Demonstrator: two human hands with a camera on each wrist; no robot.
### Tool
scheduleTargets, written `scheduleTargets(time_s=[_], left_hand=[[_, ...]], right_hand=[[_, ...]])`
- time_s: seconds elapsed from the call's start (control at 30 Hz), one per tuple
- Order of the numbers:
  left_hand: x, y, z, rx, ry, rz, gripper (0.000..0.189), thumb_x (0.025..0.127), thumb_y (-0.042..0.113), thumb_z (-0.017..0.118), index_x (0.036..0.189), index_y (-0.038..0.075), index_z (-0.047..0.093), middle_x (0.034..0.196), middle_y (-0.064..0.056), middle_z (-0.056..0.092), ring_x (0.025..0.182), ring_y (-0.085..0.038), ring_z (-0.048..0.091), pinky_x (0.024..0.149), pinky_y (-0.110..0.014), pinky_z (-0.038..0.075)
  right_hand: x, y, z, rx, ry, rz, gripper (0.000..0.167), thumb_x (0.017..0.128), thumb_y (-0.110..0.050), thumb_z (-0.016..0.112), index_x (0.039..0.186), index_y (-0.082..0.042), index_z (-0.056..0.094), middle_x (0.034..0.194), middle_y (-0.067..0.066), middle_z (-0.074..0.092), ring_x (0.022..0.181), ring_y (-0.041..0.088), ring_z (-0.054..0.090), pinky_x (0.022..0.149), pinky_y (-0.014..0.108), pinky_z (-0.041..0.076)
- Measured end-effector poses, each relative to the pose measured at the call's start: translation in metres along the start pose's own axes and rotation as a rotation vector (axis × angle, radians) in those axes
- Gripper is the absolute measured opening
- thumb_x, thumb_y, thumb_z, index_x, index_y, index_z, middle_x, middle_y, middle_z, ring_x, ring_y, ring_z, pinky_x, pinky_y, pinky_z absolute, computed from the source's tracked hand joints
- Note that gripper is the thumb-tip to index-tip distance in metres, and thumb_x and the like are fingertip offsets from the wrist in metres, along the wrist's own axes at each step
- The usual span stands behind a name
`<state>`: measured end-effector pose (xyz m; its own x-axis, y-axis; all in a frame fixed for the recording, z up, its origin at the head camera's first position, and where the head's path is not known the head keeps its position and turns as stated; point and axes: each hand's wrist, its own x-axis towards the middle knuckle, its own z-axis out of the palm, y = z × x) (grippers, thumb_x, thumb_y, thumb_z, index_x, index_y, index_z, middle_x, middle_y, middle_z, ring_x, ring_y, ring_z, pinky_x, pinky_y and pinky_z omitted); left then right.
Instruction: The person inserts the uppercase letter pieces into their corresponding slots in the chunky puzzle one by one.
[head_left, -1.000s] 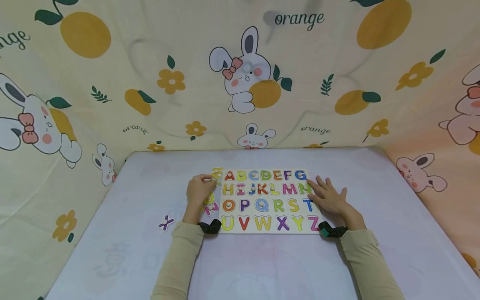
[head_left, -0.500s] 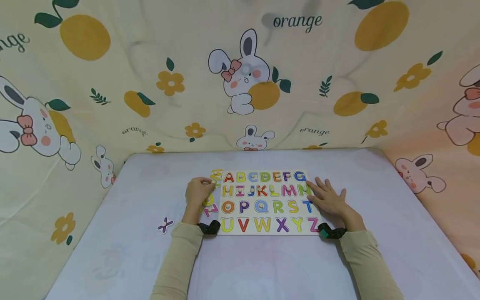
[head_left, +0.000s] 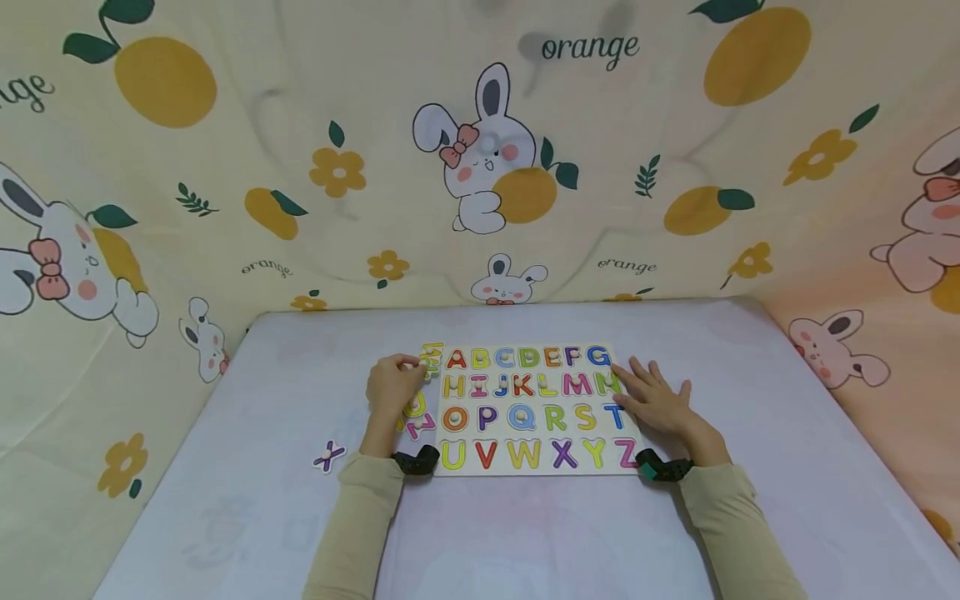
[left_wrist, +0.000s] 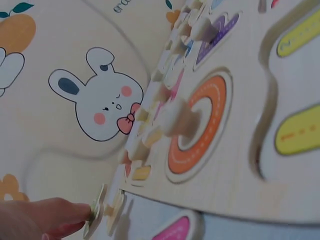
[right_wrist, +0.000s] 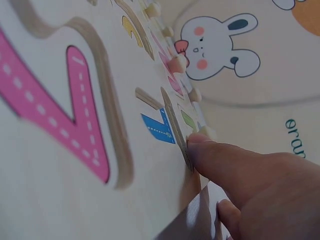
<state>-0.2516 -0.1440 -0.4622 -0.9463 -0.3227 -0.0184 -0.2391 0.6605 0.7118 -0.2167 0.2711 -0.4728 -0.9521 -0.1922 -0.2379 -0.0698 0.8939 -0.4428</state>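
Observation:
My left hand [head_left: 395, 385], at the left edge of an alphabet puzzle board [head_left: 504, 422], pinches a yellow-green letter piece [head_left: 430, 367] in its fingertips. The left wrist view catches this thin piece [left_wrist: 97, 212] edge-on, beside a second wooden piece [left_wrist: 116, 212]. On the board's right edge, near the T slot [head_left: 616, 417], rests my right hand [head_left: 660, 402] with its fingers spread. Its thumb [right_wrist: 220, 155] presses the board edge in the right wrist view. Knobbed letters such as the orange O [head_left: 454, 418] sit in the upper rows; Z [head_left: 625, 453] is a recess without a knob.
A purple X piece [head_left: 328, 457] lies on the white table [head_left: 525, 533] to the left. Close to the board's left side are a pink letter piece [head_left: 420, 427], a yellow one [head_left: 414, 406] and another yellow one [head_left: 432, 347]. A printed cloth [head_left: 337, 233] stands behind the table.
The head view has tilted up slightly. My left hand has shifted a little left, and more of the yellow-green piece's face shows in its fingertips. My right hand stays on the board edge.

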Motion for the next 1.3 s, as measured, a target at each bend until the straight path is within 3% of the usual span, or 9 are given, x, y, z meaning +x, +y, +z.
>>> scheduleTargets(time_s=[0.17, 0.37, 0.73, 1.1, 1.3], left_hand=[[-0.008, 0.007, -0.002, -0.026, -0.014, 0.033, 0.026, 0.083, 0.030, 0.071, 0.100, 0.012, 0.075, 0.068, 0.002, 0.051, 0.057, -0.012, 0.042, 0.050, -0.025, 0.028], [-0.022, 0.017, 0.006, -0.046, -0.031, 0.144, 0.022, 0.083, 0.027, 0.072, 0.097, 0.012, 0.076, 0.059, 0.007, 0.039, 0.051, -0.009, 0.031, 0.046, -0.024, 0.020], [-0.048, 0.039, 0.025, -0.070, -0.141, 0.285, 0.017, 0.083, 0.025, 0.072, 0.093, 0.012, 0.076, 0.060, 0.006, 0.041, 0.052, -0.009, 0.033, 0.047, -0.022, 0.019], [-0.070, 0.054, 0.042, -0.072, -0.254, 0.326, 0.017, 0.086, 0.026, 0.071, 0.096, 0.014, 0.076, 0.064, 0.006, 0.045, 0.056, -0.007, 0.037, 0.049, -0.020, 0.022], [-0.085, 0.066, 0.052, -0.060, -0.295, 0.387, 0.015, 0.084, 0.024, 0.071, 0.094, 0.014, 0.076, 0.061, 0.008, 0.041, 0.054, -0.006, 0.034, 0.048, -0.021, 0.019]], right_hand=[[-0.001, 0.000, 0.001, 0.000, -0.001, 0.001, 0.069, 0.097, -0.052, 0.044, 0.153, -0.017, 0.024, 0.161, 0.023, 0.007, 0.146, 0.052, -0.005, 0.102, 0.078, -0.017], [0.000, -0.001, 0.001, -0.027, -0.001, 0.003, 0.068, 0.097, -0.053, 0.042, 0.153, -0.019, 0.023, 0.161, 0.022, 0.006, 0.146, 0.051, -0.004, 0.103, 0.077, -0.016], [-0.001, -0.003, -0.001, -0.080, -0.007, 0.012, 0.069, 0.097, -0.055, 0.041, 0.153, -0.020, 0.023, 0.161, 0.022, 0.008, 0.146, 0.052, 0.000, 0.104, 0.078, -0.010], [-0.001, -0.002, -0.002, -0.029, -0.021, 0.016, 0.069, 0.097, -0.053, 0.042, 0.153, -0.019, 0.022, 0.161, 0.022, 0.005, 0.146, 0.052, -0.004, 0.103, 0.077, -0.015], [0.002, 0.001, 0.000, -0.040, -0.020, 0.017, 0.069, 0.097, -0.055, 0.041, 0.154, -0.020, 0.021, 0.161, 0.021, 0.005, 0.146, 0.051, -0.004, 0.103, 0.078, -0.016]])
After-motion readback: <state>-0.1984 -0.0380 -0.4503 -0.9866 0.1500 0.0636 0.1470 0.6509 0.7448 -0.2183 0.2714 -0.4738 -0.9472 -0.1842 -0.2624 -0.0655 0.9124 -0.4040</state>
